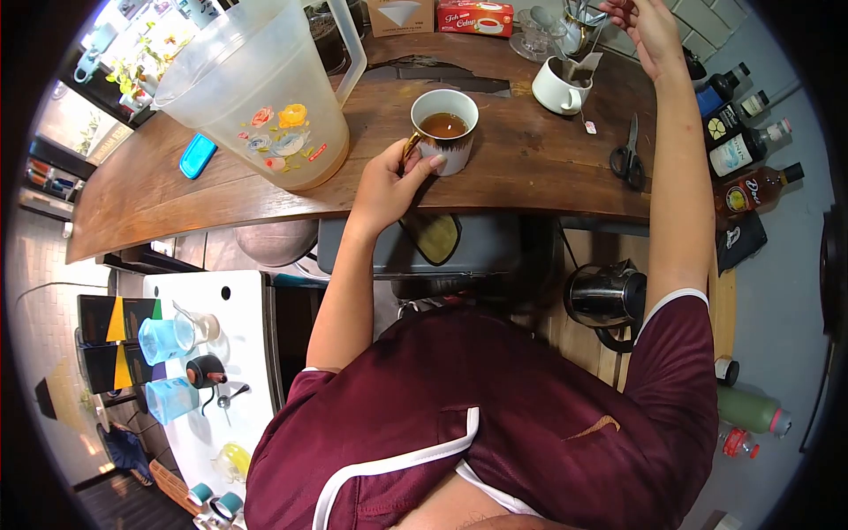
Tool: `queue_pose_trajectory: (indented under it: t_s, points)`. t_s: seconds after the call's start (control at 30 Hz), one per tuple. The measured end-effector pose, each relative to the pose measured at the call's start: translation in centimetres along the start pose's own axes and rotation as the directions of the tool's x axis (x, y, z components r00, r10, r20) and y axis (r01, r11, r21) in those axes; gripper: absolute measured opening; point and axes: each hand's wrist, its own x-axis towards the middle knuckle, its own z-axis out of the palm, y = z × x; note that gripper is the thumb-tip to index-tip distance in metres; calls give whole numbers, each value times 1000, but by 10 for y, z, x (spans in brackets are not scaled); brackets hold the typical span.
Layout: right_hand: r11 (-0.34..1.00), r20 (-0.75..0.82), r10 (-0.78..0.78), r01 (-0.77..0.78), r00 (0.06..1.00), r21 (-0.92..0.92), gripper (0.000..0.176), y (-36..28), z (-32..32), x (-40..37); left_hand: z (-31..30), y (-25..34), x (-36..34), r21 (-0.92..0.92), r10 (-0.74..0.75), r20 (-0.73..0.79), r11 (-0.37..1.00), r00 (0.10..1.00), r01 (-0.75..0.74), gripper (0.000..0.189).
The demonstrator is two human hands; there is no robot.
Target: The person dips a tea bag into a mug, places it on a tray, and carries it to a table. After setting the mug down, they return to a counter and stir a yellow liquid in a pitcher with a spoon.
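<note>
My left hand [393,184] is wrapped round the gold handle of a white mug [455,157] with brown liquid in it, standing on the wooden table [389,199]. At the top right, my right hand [638,31] reaches up beside a metal holder [579,37] with utensils; its fingers are bent, and what they hold, if anything, is too small to make out. Below that holder sits a white cup [552,95] with a tea bag [585,68] at its rim and a tag [590,127] hanging outside.
A large plastic pitcher [265,97] stands left of the mug. Black scissors [628,163] lie near the right end. Bottles [738,150] line the right side. Behind are a red tea box [475,18] and glass saucers [537,35]. A kettle [601,294] is below the table.
</note>
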Motion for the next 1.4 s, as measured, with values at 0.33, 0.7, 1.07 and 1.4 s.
queue_pose_trajectory:
  t_s: [0.33,0.7,1.07,1.4]
  points:
    - [925,216,173,-83,961,-371,29,57,-18,3,2,-2,-2,-5,-14,-21,1000,1000,14,35]
    - [370,191,320,63,928,-927,46,102,-69,-71,3,-3,-1,-32,-30,-25,999,999,30,34]
    - [686,212,77,103,974,-720,22,102,-74,-75,3,-1,-2,-24,-40,-19,999,999,39,34]
    - [1000,201,-25,28,979,-11,19,48,-43,-26,4,-3,-3,-28,-16,-40,1000,999,14,34]
